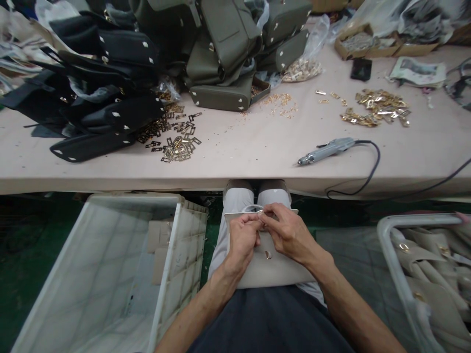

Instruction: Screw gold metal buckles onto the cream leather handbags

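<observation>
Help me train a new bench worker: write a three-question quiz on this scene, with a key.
1. True or false: the screwdriver lies on the table.
2. The left hand and right hand meet over: A) the screwdriver; B) the pale bag; C) the table.
3. Fill in: in the picture, the black bags are to the ____ of the green bags.

Key: 1 true; 2 B; 3 left.
</observation>
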The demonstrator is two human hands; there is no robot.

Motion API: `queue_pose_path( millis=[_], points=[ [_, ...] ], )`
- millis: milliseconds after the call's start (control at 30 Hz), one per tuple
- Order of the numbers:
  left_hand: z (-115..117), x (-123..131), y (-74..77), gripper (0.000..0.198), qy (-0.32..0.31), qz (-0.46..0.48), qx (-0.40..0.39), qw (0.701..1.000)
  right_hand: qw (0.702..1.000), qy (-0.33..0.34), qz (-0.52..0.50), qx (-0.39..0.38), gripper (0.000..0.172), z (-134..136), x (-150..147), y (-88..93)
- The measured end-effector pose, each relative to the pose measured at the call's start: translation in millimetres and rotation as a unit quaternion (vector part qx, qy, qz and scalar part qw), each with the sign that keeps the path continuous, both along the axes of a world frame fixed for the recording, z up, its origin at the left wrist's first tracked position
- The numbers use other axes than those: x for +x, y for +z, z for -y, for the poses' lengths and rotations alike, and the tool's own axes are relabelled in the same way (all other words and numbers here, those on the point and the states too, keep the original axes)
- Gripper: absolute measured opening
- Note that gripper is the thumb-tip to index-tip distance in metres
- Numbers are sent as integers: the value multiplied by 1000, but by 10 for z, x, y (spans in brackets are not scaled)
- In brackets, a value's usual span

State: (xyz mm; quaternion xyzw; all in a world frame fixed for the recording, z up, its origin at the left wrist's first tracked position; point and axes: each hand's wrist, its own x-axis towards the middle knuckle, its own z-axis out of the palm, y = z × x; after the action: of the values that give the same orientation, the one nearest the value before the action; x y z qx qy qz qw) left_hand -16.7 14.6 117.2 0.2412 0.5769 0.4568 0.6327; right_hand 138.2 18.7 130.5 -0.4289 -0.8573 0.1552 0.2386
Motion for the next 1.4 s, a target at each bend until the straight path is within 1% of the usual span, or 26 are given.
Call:
queue_pose_path(
  millis=[67,133,233,333,367,433,500,533,567,633,700,767,867,933,1100,1133,1200,1267,1333,1400],
  points=[
    [-24,-5,8,11,7,-3,-3,1000,999,8,-13,28,41,-15,2,-57],
    [-48,-13,11,11,5,1,-12,1000,999,12,-24,35,36,-33,14,-99],
    [-72,-15,19,14,-7,24,-33,999,1000,17,-18,16,28,-67,33,-102],
    [-55,7,38,19,-25,41,-36,998,1000,18,-17,-12,23,-117,44,-49],
    [-34,17,46,23,-31,28,-24,999,999,16,-24,-19,23,-138,49,-28],
    [27,37,61,28,-27,-49,27,998,998,8,-52,-35,24,-183,58,9],
    [99,46,75,25,2,-155,103,983,994,5,-89,-62,24,-223,64,34],
    [129,47,80,23,13,-192,139,972,991,5,-110,-77,25,-239,64,42],
    [152,46,82,25,12,-208,166,964,987,7,-130,-92,26,-252,63,46],
    [165,44,70,36,-38,-181,190,964,978,11,-169,-120,29,-270,56,46],
    [138,47,36,40,-104,-116,176,972,970,5,-194,-148,31,-278,50,35],
    [89,57,-12,40,-127,-59,149,979,961,-20,-209,-178,28,-278,50,17],
    [22,71,-74,39,-112,-21,128,985,943,-71,-234,-227,18,-269,63,-15],
    [4,75,-102,40,-111,-18,125,986,930,-94,-248,-255,16,-264,67,-36],
    [16,82,-160,37,-127,-22,123,984,909,-161,-265,-279,11,-282,-6,-79],
    [17,84,-172,36,-128,-24,121,984,903,-177,-269,-282,14,-291,-29,-82],
    [13,88,-193,34,-126,-24,118,985,892,-197,-280,-295,28,-307,-67,-80],
    [-2,91,-207,33,-122,-20,112,986,884,-193,-292,-311,39,-319,-83,-73],
    [-22,90,-213,34,-115,-19,109,987,879,-174,-305,-321,42,-324,-74,-76],
    [-42,86,-213,35,-111,-19,112,987,881,-156,-312,-320,39,-326,-53,-100]
  ],
)
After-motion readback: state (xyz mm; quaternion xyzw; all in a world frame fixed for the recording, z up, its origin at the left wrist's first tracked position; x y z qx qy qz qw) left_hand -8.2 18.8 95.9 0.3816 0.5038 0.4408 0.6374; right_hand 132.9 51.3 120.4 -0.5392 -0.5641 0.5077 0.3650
